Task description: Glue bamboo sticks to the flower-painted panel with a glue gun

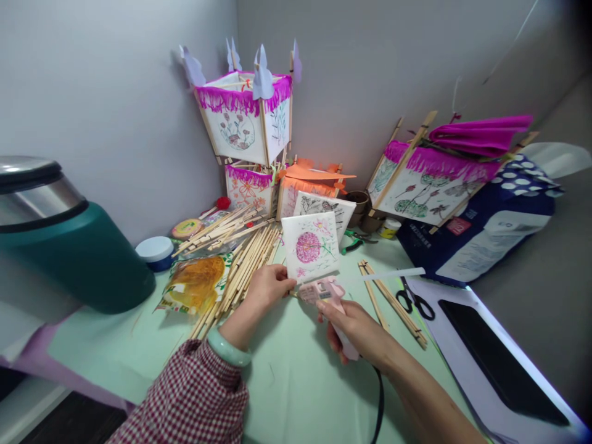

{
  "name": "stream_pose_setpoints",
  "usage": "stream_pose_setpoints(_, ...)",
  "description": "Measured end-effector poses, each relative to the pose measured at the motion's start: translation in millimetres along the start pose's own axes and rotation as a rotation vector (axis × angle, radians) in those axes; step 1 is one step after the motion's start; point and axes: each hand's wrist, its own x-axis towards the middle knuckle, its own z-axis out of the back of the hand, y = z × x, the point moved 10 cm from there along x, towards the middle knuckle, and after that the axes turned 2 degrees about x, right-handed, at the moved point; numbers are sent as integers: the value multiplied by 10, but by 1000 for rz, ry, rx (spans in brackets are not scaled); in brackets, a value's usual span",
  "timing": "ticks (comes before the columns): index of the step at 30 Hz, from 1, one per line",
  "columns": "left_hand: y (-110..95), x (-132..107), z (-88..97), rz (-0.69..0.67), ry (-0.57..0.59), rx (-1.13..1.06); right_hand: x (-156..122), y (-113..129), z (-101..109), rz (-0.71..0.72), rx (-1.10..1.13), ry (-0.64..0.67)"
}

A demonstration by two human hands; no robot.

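Note:
My right hand [349, 327] is wrapped round a pale pink hot glue gun [321, 290], its nozzle pointing left. A long whitish glue stick [388, 274] sticks out of the gun's back, and a black cord [380, 401] hangs below. My left hand [268, 287] pinches the lower left corner of a white panel [312, 246] with a pink flower drawing. The panel stands nearly upright on the green table cover. The glue gun's tip is close to the left fingertips, near the panel's bottom edge; whether it touches is unclear.
Wooden sticks [250, 265] lie left of the panel, beside a plastic bag [194, 287] and teal bottle [83, 246]. Paper lanterns [235, 129] stand behind. Right are more sticks [398, 305], scissors [416, 302], a black phone-like slab [499, 357] and a blue package [490, 228].

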Motion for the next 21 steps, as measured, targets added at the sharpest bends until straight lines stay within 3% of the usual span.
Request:
stream_pose_setpoints(17,-30,-10,-11,-6,27,12,10,-1,18,-78,9,41)
stream_pose_setpoints(21,-31,-17,-7,0,23,10,23,45,4,-24,-2,38)
